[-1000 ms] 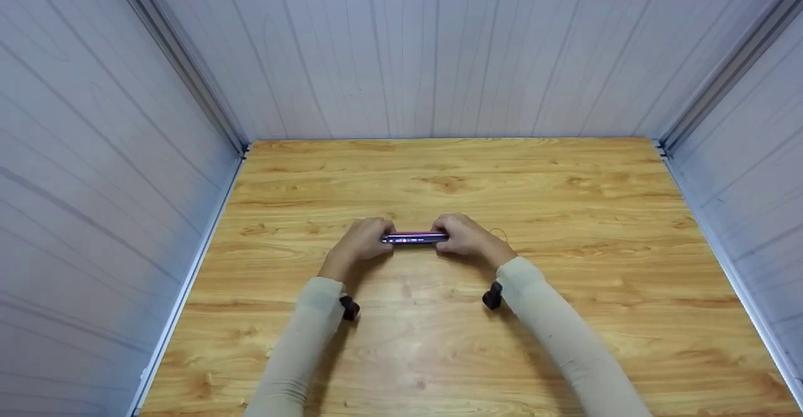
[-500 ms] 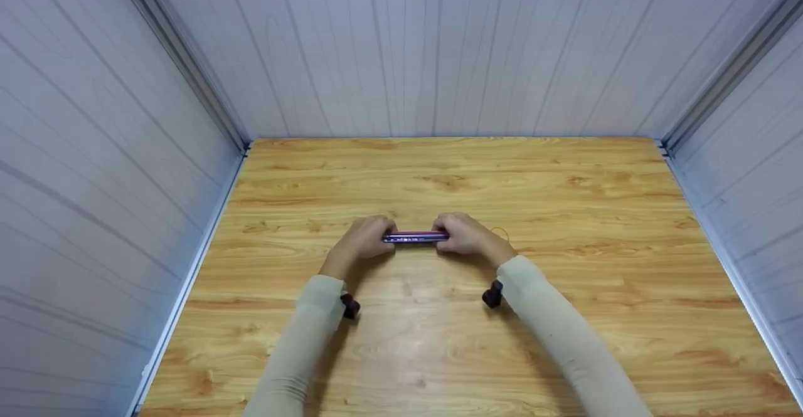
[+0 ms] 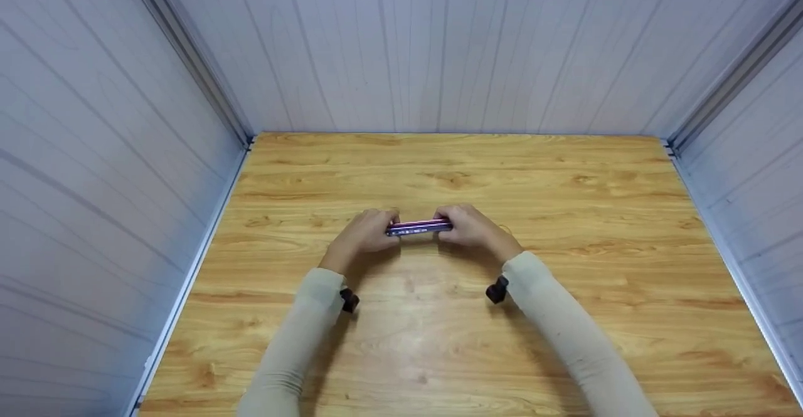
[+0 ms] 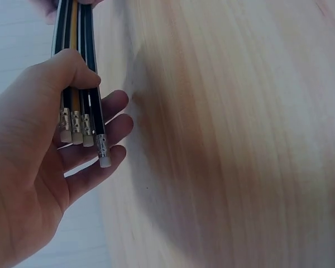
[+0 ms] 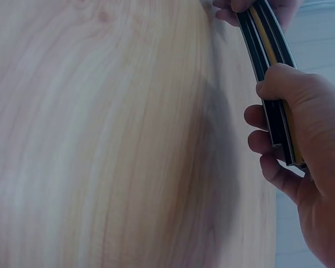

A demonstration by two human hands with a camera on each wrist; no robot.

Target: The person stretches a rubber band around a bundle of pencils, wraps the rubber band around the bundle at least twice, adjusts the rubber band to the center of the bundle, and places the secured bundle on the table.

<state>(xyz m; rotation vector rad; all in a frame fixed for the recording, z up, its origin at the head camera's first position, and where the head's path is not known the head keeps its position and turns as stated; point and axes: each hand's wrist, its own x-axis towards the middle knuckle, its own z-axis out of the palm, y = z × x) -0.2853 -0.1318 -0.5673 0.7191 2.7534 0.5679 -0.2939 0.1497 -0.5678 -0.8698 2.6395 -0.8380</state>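
A bundle of several pencils (image 3: pixel 419 227), dark ones and one yellow, is held level above the wooden table. My left hand (image 3: pixel 371 230) grips the eraser end, thumb on one side and fingers on the other. In the left wrist view, one dark pencil (image 4: pixel 101 134) sticks out farther than the others, and white erasers (image 4: pixel 77 137) in metal bands show. My right hand (image 3: pixel 465 225) grips the opposite end. In the right wrist view, the ends of the pencils (image 5: pixel 274 123) lie unevenly between thumb and fingers; some are hidden by the hand.
A thin yellowish loop (image 3: pixel 505 229), like a rubber band, lies on the wooden table (image 3: pixel 414 354) by my right wrist, partly hidden. Pale panel walls (image 3: pixel 401 47) stand at the back and both sides.
Both hands have moved slightly away from me and to the right with the pencils. The bundle now tilts a little, its right end farther up in the view. The grip stays on both ends.
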